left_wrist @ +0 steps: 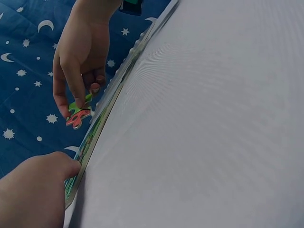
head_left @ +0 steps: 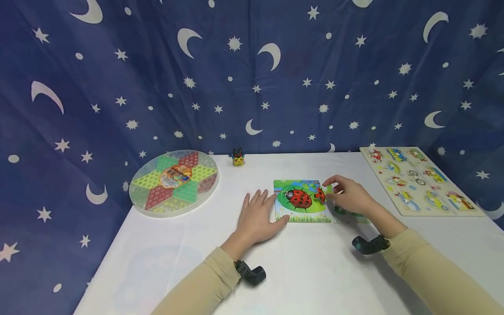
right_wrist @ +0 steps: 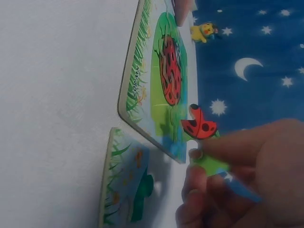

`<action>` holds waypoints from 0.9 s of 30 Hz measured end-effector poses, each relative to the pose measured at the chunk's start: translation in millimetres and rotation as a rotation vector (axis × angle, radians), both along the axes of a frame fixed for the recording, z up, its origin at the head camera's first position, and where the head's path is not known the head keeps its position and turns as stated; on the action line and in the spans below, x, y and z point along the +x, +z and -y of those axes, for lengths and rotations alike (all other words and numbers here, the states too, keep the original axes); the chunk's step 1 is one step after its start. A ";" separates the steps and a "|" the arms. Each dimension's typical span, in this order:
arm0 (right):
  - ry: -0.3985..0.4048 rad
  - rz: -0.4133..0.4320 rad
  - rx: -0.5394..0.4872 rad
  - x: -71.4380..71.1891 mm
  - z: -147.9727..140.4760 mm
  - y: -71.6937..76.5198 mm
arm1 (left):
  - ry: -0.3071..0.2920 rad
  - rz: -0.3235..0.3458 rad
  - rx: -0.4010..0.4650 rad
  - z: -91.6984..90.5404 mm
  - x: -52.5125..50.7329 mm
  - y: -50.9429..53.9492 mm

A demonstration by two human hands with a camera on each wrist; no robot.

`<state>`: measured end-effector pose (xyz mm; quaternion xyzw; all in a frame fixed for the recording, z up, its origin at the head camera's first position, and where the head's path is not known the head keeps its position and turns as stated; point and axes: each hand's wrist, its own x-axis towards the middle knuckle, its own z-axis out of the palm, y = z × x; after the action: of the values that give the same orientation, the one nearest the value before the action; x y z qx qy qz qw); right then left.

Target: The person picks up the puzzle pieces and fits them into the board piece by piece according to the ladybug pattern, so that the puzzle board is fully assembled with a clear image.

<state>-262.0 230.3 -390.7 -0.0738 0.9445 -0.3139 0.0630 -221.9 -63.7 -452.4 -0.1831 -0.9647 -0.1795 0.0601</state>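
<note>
A flat puzzle board [head_left: 303, 217] with a printed red ladybug lies on the white table. My left hand [head_left: 257, 220] rests at its left side, fingers extended, with the thumb on the board's lower left edge. My right hand [head_left: 350, 195] pinches a puzzle piece [right_wrist: 202, 126] between thumb and fingers. Red with black spots and green show on this piece. It is raised at the board's right edge, tilted in the right wrist view. Under the right hand lies another puzzle piece [right_wrist: 124, 183] with grass and a dark green shape, partly hidden in the head view.
A round star-patterned Chinese checkers board [head_left: 174, 183] is at the left. A small yellow toy figure [head_left: 238, 157] stands at the back edge. To the right lies a wooden picture puzzle [head_left: 417, 179]. Behind the table hangs a blue curtain [head_left: 220, 100] with moons and stars.
</note>
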 end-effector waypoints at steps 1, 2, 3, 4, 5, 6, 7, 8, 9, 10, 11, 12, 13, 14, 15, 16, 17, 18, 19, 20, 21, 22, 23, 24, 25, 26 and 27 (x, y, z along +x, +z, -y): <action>0.009 0.009 -0.001 -1.7 1.3 -0.3 | 0.002 0.000 -0.002 0.0 0.1 -0.1; 0.016 0.021 -0.005 -2.9 2.7 -0.6 | 0.002 0.000 0.000 0.1 0.8 0.3; 0.020 0.029 -0.007 -3.5 4.1 -1.2 | 0.000 0.001 -0.001 0.0 1.2 -0.2; 0.025 0.038 -0.013 -3.7 5.6 -1.7 | -0.002 0.004 -0.005 -0.1 1.7 -0.6; 0.030 0.042 -0.021 -3.3 7.6 -2.1 | -0.004 0.005 -0.006 -0.3 2.2 -1.0; 0.035 0.045 -0.032 -2.9 9.6 -2.7 | -0.005 0.003 -0.010 -0.5 2.7 -1.2; 0.040 0.048 -0.039 -2.8 11.9 -3.6 | -0.006 0.002 -0.016 -0.5 3.0 -1.4; 0.044 0.049 -0.044 -2.7 14.4 -4.7 | -0.006 0.001 -0.018 -0.4 3.2 -1.6; 0.052 0.043 -0.043 -2.7 17.1 -5.4 | -0.005 0.001 -0.022 -0.3 3.1 -1.7; 0.062 0.036 -0.040 -3.1 19.8 -5.9 | -0.004 0.000 -0.024 0.1 2.8 -0.8; 0.073 0.019 -0.027 -3.8 22.5 -6.3 | -0.002 -0.004 -0.022 0.6 2.3 0.3; 0.082 0.000 -0.009 -4.9 25.0 -6.7 | 0.001 -0.007 -0.023 1.2 1.7 1.4; 0.090 -0.026 0.014 -4.5 26.0 -7.2 | 0.000 -0.010 -0.021 0.9 1.6 2.3; 0.098 -0.054 0.039 -4.0 26.9 -7.5 | -0.001 -0.015 -0.020 0.7 1.5 3.1; 0.106 -0.083 0.064 -3.8 27.7 -7.7 | -0.001 -0.017 -0.019 0.7 1.3 3.6; 0.112 -0.109 0.089 -3.9 28.3 -8.1 | 0.000 -0.018 -0.018 0.7 1.2 3.9; 0.116 -0.131 0.111 -3.9 28.9 -8.3 | 0.001 -0.017 -0.017 0.8 1.1 4.0; 0.118 -0.143 0.125 -3.9 29.4 -8.3 | 0.003 -0.016 -0.018 0.9 1.1 3.9; 0.122 -0.151 0.136 -3.7 29.9 -8.1 | 0.004 -0.013 -0.016 1.0 1.0 3.6; 0.123 -0.150 0.144 -3.5 30.4 -7.9 | 0.003 -0.010 -0.014 1.0 1.1 3.3; 0.122 -0.145 0.149 -3.2 30.7 -7.8 | 0.003 -0.005 -0.013 1.0 1.1 2.9; 0.120 -0.139 0.153 -2.9 30.9 -7.7 | 0.002 -0.002 -0.010 0.8 1.3 2.7; 0.118 -0.132 0.155 -2.5 31.2 -7.7 | 0.000 -0.001 -0.010 0.7 1.2 2.5; 0.118 -0.129 0.154 -2.1 31.5 -7.7 | -0.001 -0.001 -0.011 0.5 1.2 2.3; 0.119 -0.130 0.157 -1.8 31.9 -8.0 | -0.002 -0.001 -0.008 0.6 1.1 2.1; 0.119 -0.134 0.161 -1.5 32.5 -8.3 | -0.003 -0.001 -0.009 0.7 1.1 2.1; 0.122 -0.141 0.163 -1.0 33.2 -8.5 | -0.003 -0.002 -0.009 0.7 1.0 2.1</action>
<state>-262.9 197.1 -399.2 -0.1478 0.9627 -0.2258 0.0210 -220.9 -64.4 -450.3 -0.1852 -0.9652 -0.1749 0.0598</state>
